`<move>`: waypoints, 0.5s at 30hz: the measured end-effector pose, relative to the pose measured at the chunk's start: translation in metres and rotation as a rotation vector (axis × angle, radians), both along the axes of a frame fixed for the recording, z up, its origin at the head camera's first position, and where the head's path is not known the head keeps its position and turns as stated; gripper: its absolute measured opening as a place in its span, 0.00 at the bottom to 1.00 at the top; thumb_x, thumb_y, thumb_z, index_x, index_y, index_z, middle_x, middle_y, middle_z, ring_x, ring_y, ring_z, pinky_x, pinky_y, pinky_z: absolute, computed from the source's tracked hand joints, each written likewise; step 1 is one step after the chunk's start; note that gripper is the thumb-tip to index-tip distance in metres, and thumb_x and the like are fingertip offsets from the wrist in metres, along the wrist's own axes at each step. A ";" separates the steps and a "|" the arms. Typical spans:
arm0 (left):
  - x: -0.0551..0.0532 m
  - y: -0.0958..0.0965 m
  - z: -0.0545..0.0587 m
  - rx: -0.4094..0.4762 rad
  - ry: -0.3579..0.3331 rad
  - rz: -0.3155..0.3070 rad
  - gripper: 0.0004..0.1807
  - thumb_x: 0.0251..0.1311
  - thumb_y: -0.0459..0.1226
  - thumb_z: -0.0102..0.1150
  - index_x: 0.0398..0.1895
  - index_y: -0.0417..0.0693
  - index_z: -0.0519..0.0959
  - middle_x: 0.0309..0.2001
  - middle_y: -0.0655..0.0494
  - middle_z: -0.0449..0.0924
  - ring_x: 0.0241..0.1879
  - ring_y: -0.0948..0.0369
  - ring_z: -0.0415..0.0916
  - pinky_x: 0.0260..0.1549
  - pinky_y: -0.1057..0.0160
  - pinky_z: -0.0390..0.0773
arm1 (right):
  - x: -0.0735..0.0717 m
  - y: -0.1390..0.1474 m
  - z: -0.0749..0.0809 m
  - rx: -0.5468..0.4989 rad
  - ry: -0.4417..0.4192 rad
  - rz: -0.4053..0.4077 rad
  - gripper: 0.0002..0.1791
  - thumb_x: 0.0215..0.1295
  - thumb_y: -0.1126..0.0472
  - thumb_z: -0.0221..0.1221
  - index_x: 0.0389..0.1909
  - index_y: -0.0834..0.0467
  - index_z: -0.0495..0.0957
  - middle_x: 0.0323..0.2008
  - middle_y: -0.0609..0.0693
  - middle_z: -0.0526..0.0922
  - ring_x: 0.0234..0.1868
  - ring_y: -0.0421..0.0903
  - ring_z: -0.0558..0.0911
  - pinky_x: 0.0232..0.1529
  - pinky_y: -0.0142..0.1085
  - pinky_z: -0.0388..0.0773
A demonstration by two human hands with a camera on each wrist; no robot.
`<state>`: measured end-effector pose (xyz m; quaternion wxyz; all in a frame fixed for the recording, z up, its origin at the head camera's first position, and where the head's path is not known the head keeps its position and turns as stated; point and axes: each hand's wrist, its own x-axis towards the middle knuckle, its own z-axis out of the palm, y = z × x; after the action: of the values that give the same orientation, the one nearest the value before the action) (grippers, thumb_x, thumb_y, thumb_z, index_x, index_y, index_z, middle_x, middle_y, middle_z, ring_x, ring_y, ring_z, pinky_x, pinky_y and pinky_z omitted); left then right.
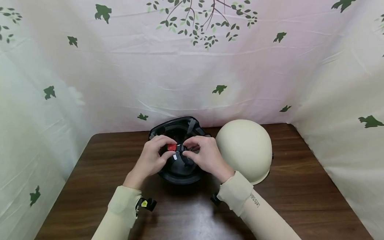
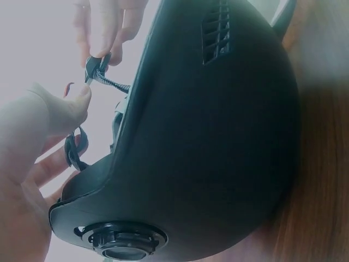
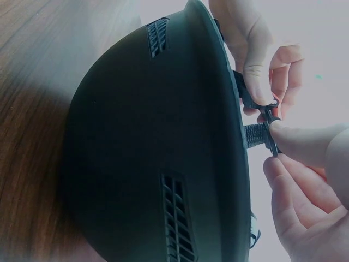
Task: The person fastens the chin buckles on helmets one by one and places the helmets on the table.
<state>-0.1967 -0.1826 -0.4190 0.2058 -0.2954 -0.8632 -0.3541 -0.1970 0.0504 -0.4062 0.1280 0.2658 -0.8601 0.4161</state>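
Red tab [image 1: 172, 147] pinched in my left hand [image 1: 153, 157], buckle [image 1: 180, 148] in right hand [image 1: 206, 155], over black helmet [image 2: 212, 136]; keeping ends straight seemed smartest.

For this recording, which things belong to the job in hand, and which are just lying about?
Part of the job:
black helmet, upturned on the table
strap buckle, pinched by the left hand and right hand

Just about:
cream helmet, dome up
patterned cloth behind
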 end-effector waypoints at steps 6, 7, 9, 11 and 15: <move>0.000 0.000 -0.002 -0.002 0.000 0.002 0.16 0.58 0.26 0.79 0.49 0.43 0.89 0.49 0.49 0.90 0.50 0.51 0.84 0.56 0.45 0.85 | 0.000 0.000 -0.001 -0.004 0.003 0.008 0.12 0.62 0.65 0.79 0.46 0.58 0.91 0.43 0.52 0.95 0.42 0.47 0.93 0.47 0.41 0.92; 0.000 0.000 -0.003 -0.003 0.001 0.002 0.16 0.58 0.26 0.79 0.49 0.44 0.89 0.49 0.49 0.90 0.50 0.51 0.84 0.55 0.45 0.85 | 0.000 0.000 -0.002 -0.005 0.002 0.009 0.12 0.62 0.65 0.79 0.46 0.58 0.91 0.43 0.52 0.95 0.42 0.47 0.93 0.47 0.41 0.92; 0.000 0.001 -0.003 -0.006 0.002 0.002 0.16 0.58 0.26 0.79 0.49 0.44 0.89 0.49 0.49 0.90 0.50 0.51 0.84 0.56 0.45 0.85 | 0.000 0.000 -0.003 -0.006 0.004 0.008 0.12 0.62 0.65 0.79 0.46 0.58 0.92 0.42 0.52 0.95 0.42 0.47 0.93 0.46 0.41 0.92; 0.000 0.001 -0.003 -0.010 0.002 0.002 0.16 0.58 0.26 0.79 0.49 0.43 0.89 0.49 0.49 0.90 0.50 0.51 0.84 0.56 0.45 0.85 | -0.001 0.000 -0.003 -0.006 0.002 0.005 0.12 0.62 0.65 0.79 0.45 0.58 0.92 0.42 0.52 0.95 0.42 0.47 0.93 0.46 0.40 0.92; -0.001 0.001 -0.003 -0.013 0.003 0.002 0.16 0.58 0.26 0.80 0.49 0.42 0.89 0.48 0.49 0.90 0.50 0.51 0.84 0.57 0.44 0.85 | -0.002 0.000 -0.003 0.002 -0.005 0.000 0.12 0.62 0.65 0.79 0.46 0.57 0.92 0.43 0.52 0.95 0.42 0.47 0.93 0.46 0.40 0.92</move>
<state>-0.1981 -0.1811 -0.4215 0.2057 -0.2963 -0.8655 -0.3475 -0.1990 0.0506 -0.4089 0.1255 0.2648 -0.8608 0.4161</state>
